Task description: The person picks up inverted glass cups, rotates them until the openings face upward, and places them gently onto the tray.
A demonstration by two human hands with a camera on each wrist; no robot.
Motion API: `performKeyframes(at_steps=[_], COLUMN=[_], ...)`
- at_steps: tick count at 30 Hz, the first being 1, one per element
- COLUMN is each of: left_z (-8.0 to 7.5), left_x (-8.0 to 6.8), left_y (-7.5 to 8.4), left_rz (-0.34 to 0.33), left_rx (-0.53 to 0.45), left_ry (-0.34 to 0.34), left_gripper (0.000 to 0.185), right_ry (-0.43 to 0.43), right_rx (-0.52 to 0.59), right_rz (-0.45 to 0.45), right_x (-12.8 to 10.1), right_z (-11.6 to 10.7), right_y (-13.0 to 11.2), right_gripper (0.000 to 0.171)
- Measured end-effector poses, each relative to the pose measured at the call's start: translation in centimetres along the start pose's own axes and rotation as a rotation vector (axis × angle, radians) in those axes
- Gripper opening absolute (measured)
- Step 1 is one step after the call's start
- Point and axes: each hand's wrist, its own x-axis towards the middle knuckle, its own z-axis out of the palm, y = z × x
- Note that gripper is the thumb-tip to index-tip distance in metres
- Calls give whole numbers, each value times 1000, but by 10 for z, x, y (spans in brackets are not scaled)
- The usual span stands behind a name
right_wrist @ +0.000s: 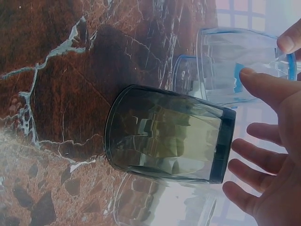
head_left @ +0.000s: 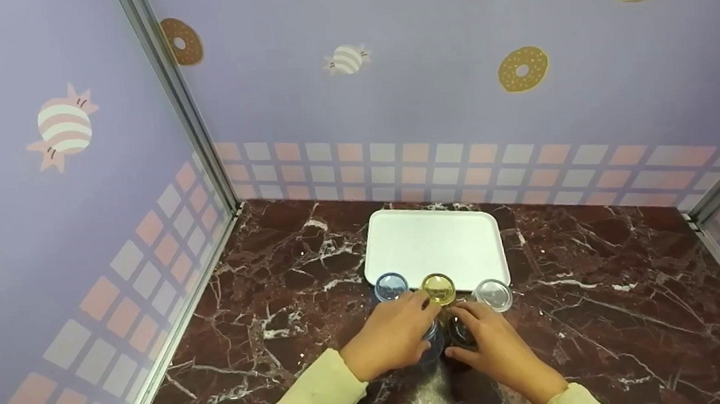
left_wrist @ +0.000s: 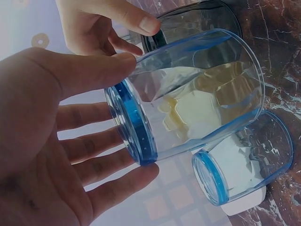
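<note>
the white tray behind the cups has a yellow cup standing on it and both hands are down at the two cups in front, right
Not quite. The head view shows the white tray bare; the yellow cup stands on the marble just in front of it. The rest holds: the left hand is at the blue cup, the right hand at the dark cup.

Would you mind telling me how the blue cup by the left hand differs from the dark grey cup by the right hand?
The blue cup is clear blue, and the left hand's thumb rests on its rim. The dark grey cup is smoky, and the open right hand sits at its rim without gripping it. Both are transparent tumblers on the marble table.
</note>
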Motion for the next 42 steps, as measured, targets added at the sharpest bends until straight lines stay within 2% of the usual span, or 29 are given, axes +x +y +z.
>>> performKeyframes(at_steps=[8, 16, 25, 33, 42], left_z=[-3, -7, -9, -10, -15], left_x=[-1, -3, -4, -4, -3], left_y=[0, -3, -5, -4, -3], left_rz=[4, 8, 25, 21, 14], left_rx=[1, -27, -3, 9, -4], left_ry=[21, 73, 107, 98, 94], left_gripper=[53, 52, 51, 53, 51], right_ry=[8, -37, -46, -31, 24], right_rx=[14, 11, 34, 37, 6], right_rz=[-23, -6, -11, -6, -28], right_x=[-1, 1, 0, 1, 2], right_z=[2, 4, 6, 7, 11], right_y=[-1, -4, -6, -8, -8], right_gripper=[68, 71, 77, 84, 83])
